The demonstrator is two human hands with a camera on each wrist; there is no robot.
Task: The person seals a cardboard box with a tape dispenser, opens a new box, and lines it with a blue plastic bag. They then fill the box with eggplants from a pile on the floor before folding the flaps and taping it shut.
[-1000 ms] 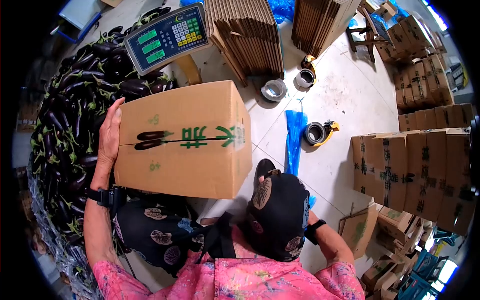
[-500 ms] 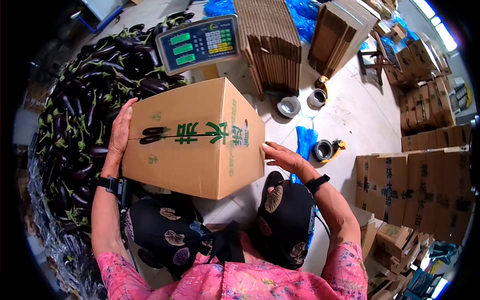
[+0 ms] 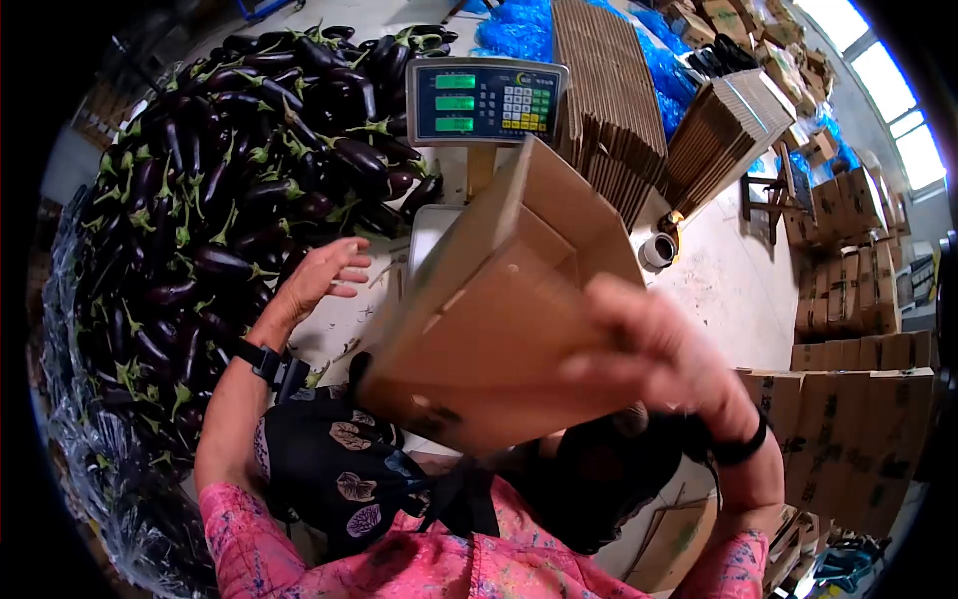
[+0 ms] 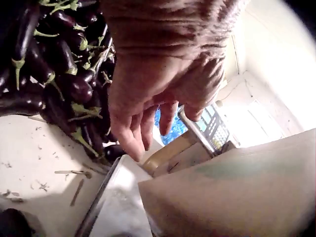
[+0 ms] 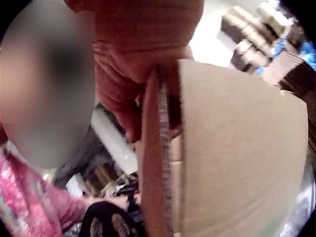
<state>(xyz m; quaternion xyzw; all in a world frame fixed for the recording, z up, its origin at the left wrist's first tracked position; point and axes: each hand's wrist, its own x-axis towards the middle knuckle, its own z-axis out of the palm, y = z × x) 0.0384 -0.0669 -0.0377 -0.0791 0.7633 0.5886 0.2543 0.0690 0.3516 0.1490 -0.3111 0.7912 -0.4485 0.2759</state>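
Note:
An open cardboard box (image 3: 499,339) is tilted in front of the person's knees, its inside partly showing. The right hand (image 3: 664,344) is blurred at the box's right side. In the right wrist view, its fingers straddle the edge of a cardboard flap (image 5: 242,143) and pinch it. The left hand (image 3: 321,285) is off the box, fingers loosely extended, between the box and a heap of eggplants (image 3: 230,200). Behind the box stands a scale with a lit display (image 3: 489,105); in the left wrist view the box overlaps its metal platform (image 4: 118,202).
Stacks of flattened cartons (image 3: 609,90) stand behind the scale beside blue plastic (image 3: 514,30). A tape dispenser (image 3: 659,250) lies on the floor. Packed boxes (image 3: 848,439) are piled at the right. Clear plastic sheeting (image 3: 110,499) edges the heap at the left.
The box has turned from its printed, taped face to its open side. The left hand has let go of it; the right hand has come up and grips a flap. The view has shifted left.

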